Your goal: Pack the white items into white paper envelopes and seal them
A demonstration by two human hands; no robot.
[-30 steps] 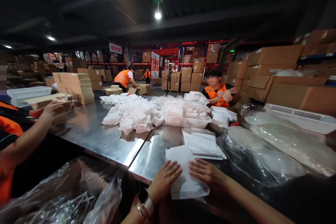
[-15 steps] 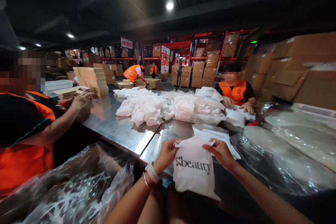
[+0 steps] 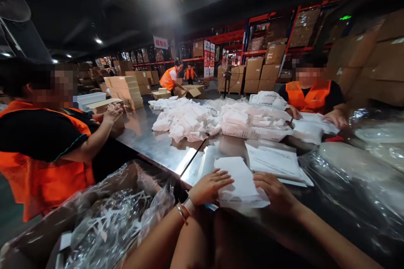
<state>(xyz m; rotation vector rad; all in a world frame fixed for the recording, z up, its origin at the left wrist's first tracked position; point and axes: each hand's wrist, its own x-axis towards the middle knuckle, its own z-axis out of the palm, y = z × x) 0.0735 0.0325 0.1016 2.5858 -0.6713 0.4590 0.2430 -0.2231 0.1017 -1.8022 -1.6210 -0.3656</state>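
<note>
A white cloth pouch (image 3: 238, 176) lies flat on the near edge of the metal table, its upper face plain. My left hand (image 3: 215, 185) rests on the pouch's left side with fingers stretched out and slightly apart. On the opposite side, my right hand (image 3: 272, 188) lays its extended fingers along the pouch's right edge; its thumb is hidden. Just beyond sits a stack of flat white pouches (image 3: 274, 160), dark print faintly showing on the top one.
Filled white pouches (image 3: 186, 119) are heaped mid-table beside a full white basket (image 3: 252, 131). Clear plastic bags (image 3: 353, 180) lie right. A lined carton of plastic scraps (image 3: 107, 218) stands left. Co-workers in orange vests stand left (image 3: 50, 134) and across right (image 3: 306, 96).
The pouch, held up by its top corners with "beauty" print facing me, now lies on the table with its plain side up. Both hands have released the corners. The view has shifted left.
</note>
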